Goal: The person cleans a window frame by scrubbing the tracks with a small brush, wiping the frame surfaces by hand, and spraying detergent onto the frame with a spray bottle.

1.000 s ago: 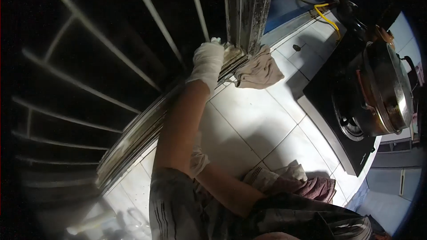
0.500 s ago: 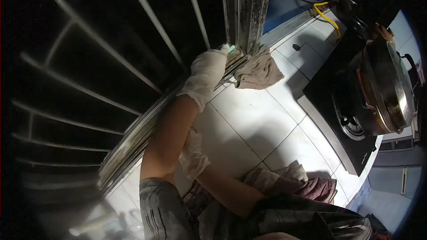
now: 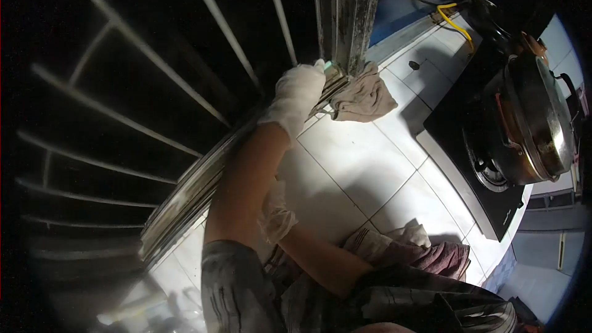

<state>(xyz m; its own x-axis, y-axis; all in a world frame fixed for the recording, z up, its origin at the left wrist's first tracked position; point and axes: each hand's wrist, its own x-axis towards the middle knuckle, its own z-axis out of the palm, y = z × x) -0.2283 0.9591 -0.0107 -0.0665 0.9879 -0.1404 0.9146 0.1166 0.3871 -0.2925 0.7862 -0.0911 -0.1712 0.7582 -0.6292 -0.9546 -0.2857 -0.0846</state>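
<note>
My left hand (image 3: pixel 298 94), in a thin whitish glove, reaches to the window track (image 3: pixel 185 209) at the foot of the dark upright frame. Its fingers are closed around a small pale green object (image 3: pixel 328 65); only a tip shows, so its kind is unclear. Just right of that hand, a crumpled grey-brown cloth (image 3: pixel 365 98) lies over the corner of the sill. My right hand (image 3: pixel 279 219), gloved too, is lower down by the white tiles, partly behind my left forearm. Its fingers are hidden.
Metal bars (image 3: pixel 148 55) stand outside the window on the left. A black gas stove (image 3: pixel 459 166) with a large lidded pot (image 3: pixel 533 123) is on the right. More crumpled cloths (image 3: pixel 425 253) lie on the tiled counter (image 3: pixel 345 154) near me. A yellow hose (image 3: pixel 455 23) runs at the back.
The view has shifted slightly. My left hand stays at the track's corner with the pale green object, its wrist turned a little. My right hand remains low behind the forearm.
</note>
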